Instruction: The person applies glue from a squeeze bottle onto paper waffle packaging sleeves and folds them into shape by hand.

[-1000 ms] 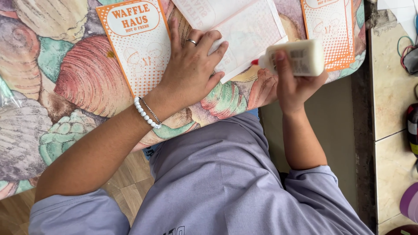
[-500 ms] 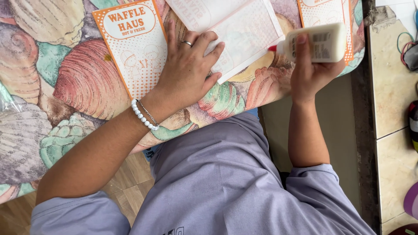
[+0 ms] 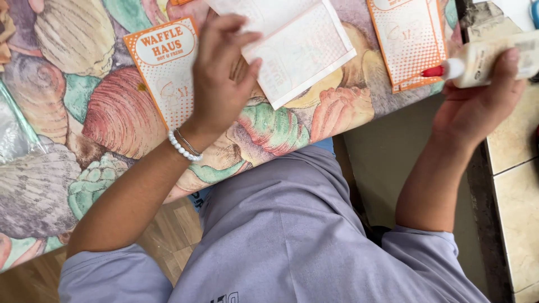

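My left hand [image 3: 220, 73] hovers with fingers apart over a white paper bag [image 3: 297, 47] lying face down on the seashell-patterned tablecloth [image 3: 101, 112]; the fingertips are at or just above its left edge. My right hand [image 3: 477, 104] grips a white glue bottle [image 3: 494, 56] held sideways, its red tip [image 3: 432, 71] pointing left, out past the table's right edge. An orange-and-white printed paper bag [image 3: 165, 73] lies to the left of my left hand. Another orange-and-white bag [image 3: 407, 39] lies near the table's right edge, next to the bottle's tip.
A clear plastic wrapper [image 3: 14, 126] lies at the table's left. Beige tiles [image 3: 519, 168] run along the right. Wood floor [image 3: 168, 235] shows beneath the table's edge. My lap in a grey-lilac shirt fills the bottom of the view.
My right hand carried the glue bottle to the right, away from the white bag and past the table's edge. My left hand lifted from lying flat on the bag.
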